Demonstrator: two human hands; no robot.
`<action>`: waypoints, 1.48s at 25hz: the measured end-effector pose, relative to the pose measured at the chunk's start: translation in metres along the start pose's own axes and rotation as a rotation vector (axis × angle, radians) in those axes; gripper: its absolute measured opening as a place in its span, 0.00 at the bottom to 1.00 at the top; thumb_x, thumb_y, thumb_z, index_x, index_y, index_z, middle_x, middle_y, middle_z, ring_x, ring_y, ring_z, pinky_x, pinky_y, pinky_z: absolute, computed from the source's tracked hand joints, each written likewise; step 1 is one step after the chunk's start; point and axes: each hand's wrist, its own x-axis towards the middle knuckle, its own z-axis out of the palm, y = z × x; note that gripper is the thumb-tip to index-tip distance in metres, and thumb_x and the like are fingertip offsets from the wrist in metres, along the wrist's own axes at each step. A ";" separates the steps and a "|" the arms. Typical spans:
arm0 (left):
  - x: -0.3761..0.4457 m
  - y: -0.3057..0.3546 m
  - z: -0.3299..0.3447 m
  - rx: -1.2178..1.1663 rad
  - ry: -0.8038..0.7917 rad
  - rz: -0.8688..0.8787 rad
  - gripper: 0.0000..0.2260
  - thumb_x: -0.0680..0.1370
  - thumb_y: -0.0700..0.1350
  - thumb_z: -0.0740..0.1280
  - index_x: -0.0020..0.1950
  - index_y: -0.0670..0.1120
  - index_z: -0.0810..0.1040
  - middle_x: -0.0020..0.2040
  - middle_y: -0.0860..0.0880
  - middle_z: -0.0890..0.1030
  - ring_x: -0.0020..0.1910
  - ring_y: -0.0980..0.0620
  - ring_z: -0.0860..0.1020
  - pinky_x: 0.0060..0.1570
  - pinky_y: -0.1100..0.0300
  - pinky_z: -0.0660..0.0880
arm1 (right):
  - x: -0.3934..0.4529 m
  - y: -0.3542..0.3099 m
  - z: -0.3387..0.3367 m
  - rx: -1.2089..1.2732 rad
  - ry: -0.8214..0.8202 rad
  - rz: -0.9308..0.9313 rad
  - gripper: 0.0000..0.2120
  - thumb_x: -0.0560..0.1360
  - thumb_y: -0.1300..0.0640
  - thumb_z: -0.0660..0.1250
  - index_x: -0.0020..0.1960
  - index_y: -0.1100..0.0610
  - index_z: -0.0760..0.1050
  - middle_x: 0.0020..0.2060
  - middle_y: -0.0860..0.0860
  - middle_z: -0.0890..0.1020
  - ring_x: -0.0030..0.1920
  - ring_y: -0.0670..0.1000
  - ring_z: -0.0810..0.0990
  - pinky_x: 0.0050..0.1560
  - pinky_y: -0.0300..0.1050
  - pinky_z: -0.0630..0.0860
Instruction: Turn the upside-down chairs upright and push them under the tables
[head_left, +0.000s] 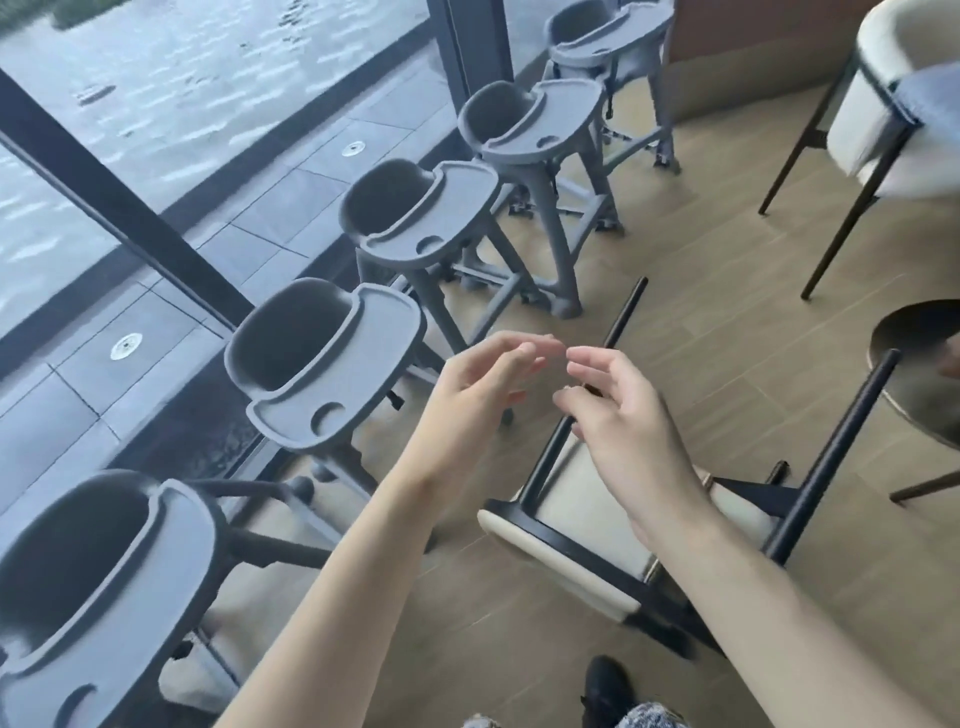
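An upside-down chair (582, 512) with a cream seat and black frame lies on the wooden floor in front of me, its black legs pointing up and away. My left hand (475, 405) and my right hand (623, 421) hover above it, fingers relaxed and loosely bent, fingertips close together. Neither hand touches the chair or holds anything. One chair leg (831, 462) rises to the right of my right hand; another leg (626, 314) points away beyond my fingertips.
A row of grey high chairs (322, 358) with trays lines the glass wall on the left. An upright cream chair (883, 104) stands at the top right. A dark round table base (919, 379) sits at the right edge. My shoe (605, 686) is at the bottom.
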 end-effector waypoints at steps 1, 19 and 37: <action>0.010 -0.002 0.004 -0.023 -0.030 -0.016 0.12 0.85 0.44 0.60 0.54 0.48 0.84 0.57 0.54 0.86 0.61 0.57 0.81 0.57 0.65 0.78 | 0.005 0.005 -0.004 0.005 0.038 0.020 0.14 0.75 0.57 0.66 0.57 0.41 0.76 0.53 0.36 0.80 0.50 0.28 0.78 0.51 0.37 0.72; 0.094 -0.171 0.011 0.296 -0.578 -0.010 0.10 0.84 0.49 0.61 0.58 0.56 0.82 0.59 0.61 0.82 0.59 0.67 0.77 0.54 0.76 0.69 | 0.039 0.165 0.036 -0.393 0.643 0.259 0.25 0.73 0.62 0.69 0.69 0.52 0.69 0.67 0.46 0.70 0.68 0.43 0.67 0.59 0.29 0.59; 0.065 -0.405 0.053 1.332 -0.991 0.112 0.40 0.73 0.47 0.72 0.80 0.49 0.54 0.81 0.49 0.56 0.81 0.46 0.51 0.78 0.51 0.51 | 0.028 0.386 -0.010 -1.164 0.024 0.661 0.44 0.65 0.47 0.76 0.74 0.53 0.59 0.71 0.55 0.62 0.74 0.57 0.60 0.76 0.64 0.49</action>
